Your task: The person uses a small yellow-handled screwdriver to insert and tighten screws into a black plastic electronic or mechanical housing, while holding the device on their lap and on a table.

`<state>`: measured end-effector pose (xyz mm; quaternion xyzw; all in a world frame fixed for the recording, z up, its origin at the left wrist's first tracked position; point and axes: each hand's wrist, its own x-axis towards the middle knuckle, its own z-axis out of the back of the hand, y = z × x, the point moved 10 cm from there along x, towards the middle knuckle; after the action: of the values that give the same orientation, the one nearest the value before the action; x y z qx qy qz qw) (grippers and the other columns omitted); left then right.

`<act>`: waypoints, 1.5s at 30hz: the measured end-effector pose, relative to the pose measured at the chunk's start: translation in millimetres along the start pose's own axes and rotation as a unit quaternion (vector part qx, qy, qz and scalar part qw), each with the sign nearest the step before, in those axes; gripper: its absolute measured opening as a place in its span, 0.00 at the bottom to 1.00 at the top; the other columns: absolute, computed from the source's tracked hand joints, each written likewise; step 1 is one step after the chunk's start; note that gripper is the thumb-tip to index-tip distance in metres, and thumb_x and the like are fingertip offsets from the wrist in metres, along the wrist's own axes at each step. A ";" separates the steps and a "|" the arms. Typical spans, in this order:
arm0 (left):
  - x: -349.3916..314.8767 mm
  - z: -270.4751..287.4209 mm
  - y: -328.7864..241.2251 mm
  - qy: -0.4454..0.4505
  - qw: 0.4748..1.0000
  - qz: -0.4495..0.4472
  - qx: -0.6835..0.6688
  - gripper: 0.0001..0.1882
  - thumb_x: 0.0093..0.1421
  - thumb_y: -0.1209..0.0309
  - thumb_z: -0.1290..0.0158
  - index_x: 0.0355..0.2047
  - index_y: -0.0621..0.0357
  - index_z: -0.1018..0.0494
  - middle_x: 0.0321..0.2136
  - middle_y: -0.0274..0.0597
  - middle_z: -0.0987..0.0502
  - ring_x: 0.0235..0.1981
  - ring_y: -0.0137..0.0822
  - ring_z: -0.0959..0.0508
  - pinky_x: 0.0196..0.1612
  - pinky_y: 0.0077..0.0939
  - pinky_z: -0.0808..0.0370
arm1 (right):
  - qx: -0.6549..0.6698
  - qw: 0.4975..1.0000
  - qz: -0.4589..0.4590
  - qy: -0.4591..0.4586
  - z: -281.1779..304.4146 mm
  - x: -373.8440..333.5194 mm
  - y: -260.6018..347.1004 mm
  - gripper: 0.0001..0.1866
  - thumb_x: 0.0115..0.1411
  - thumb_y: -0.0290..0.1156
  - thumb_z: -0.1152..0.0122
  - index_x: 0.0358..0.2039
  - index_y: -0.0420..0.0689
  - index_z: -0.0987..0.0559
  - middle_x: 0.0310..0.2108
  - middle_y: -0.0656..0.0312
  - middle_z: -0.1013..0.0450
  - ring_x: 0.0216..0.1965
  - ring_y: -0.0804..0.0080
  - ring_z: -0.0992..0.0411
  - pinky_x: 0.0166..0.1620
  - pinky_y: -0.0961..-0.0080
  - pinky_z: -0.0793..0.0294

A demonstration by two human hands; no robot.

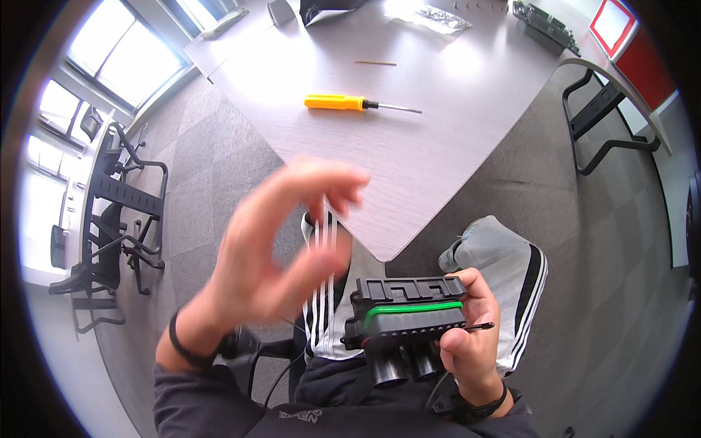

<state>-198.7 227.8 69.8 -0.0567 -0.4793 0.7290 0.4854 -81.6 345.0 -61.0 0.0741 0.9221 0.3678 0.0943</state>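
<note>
My right hand (471, 350) is closed around one end of a black plastic housing (409, 292) above my lap. A bright green seal (412, 308) runs along its side, and two round black tubes (387, 365) point down from it. A thin dark piece (480, 327) sticks out past my right thumb; its kind is unclear. To the left and higher, my left hand (285, 233) is raised, smeared by motion, with thumb and curved fingers apart and nothing visible between them. Beyond it on the table lies a yellow-handled screwdriver (336, 102).
The pale table (453, 146) points a corner toward me. On it lie a thin wooden stick (376, 63), a clear plastic bag (431, 18) and a black ribbed part (544, 28) at the far right. Desks with black frames (131, 193) stand left and right.
</note>
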 end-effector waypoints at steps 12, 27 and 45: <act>-177.3 -28.1 49.3 -0.135 0.909 0.231 -0.319 0.32 0.43 0.78 0.34 0.46 0.62 0.40 0.47 0.47 0.32 0.49 0.32 0.31 0.53 0.28 0.35 | -0.038 0.982 -0.163 0.087 -48.3 -7.0 -100.5 0.45 0.41 0.34 0.24 0.54 0.45 0.46 0.47 0.60 0.41 0.18 0.87 0.44 0.21 0.89 0.43; -176.7 13.4 47.0 -0.173 0.979 0.040 -0.100 0.35 0.37 0.76 0.33 0.45 0.62 0.38 0.39 0.57 0.28 0.43 0.53 0.26 0.47 0.51 0.30 | -0.324 0.920 -0.170 0.139 -24.0 -5.0 -159.8 0.16 0.69 0.40 0.64 0.33 0.41 0.35 0.21 0.64 0.35 0.24 0.83 0.38 0.31 0.86 0.40; -166.4 -36.4 10.6 0.001 0.902 -0.039 0.431 0.12 0.48 0.70 0.40 0.34 0.44 0.24 0.42 0.31 0.29 0.47 0.38 0.29 0.37 0.36 0.29 | -0.093 0.926 -0.360 0.067 -47.1 -12.1 -151.6 0.27 0.60 0.33 0.42 0.52 0.30 0.40 0.35 0.58 0.27 0.22 0.87 0.33 0.23 0.89 0.36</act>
<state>-98.8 123.6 -21.3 0.1756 -0.1194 0.8449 0.4910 -90.8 202.3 -131.0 -0.2967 0.8526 0.3973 0.1648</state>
